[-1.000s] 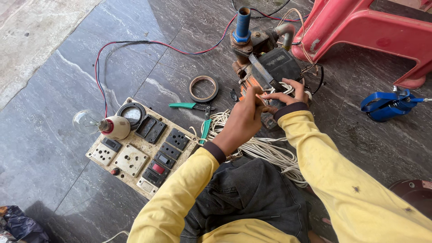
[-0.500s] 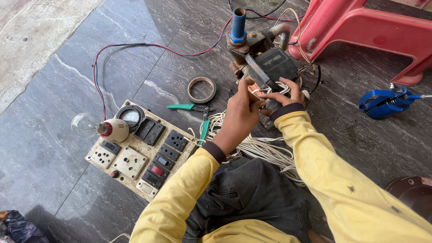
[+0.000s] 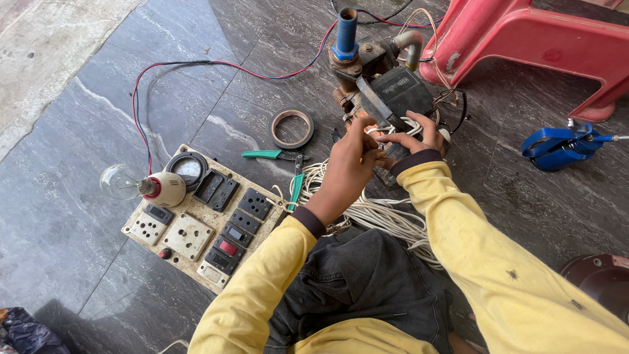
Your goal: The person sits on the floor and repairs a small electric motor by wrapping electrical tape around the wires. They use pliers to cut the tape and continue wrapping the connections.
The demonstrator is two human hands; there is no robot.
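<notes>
Upper centre of the frame: a small water pump point(image 3: 377, 78) sits on the dark stone floor point(image 3: 78, 216), with a blue pipe stub point(image 3: 346, 33) standing upright at its top and a black terminal cover point(image 3: 400, 92) lying tilted on its body. Both hands work at the pump's near side, close together. The left hand point(image 3: 347, 167) has its grip curled tight at the edge of the pump; what exactly it pinches is hidden by its own fingers, so I cannot tell. The right hand point(image 3: 416, 141) has fingers bent around white wire point(image 3: 383, 216) where it meets the pump, seemingly clenched on it. Slack wire lies in a loose bundle on the floor just below the hands, above the person's lap. Judgement: the pump looks like cast metal, heavy and rigid, best steadied by its body rather than the pipe stub or loose cover; the wire is light, soft and springy, likely to slip, so it wants a pinch close to the end. Left of centre, a test board point(image 3: 196, 223) with sockets, switches and a round meter; a clear bulb point(image 3: 121, 182) in a holder at its left corner, fragile. Green-handled pliers point(image 3: 288, 164) and a tape roll point(image 3: 293, 128) near the left hand. Red plastic stool point(image 3: 537, 46) upper right; blue tool point(image 3: 557, 147) at right, well apart.
</notes>
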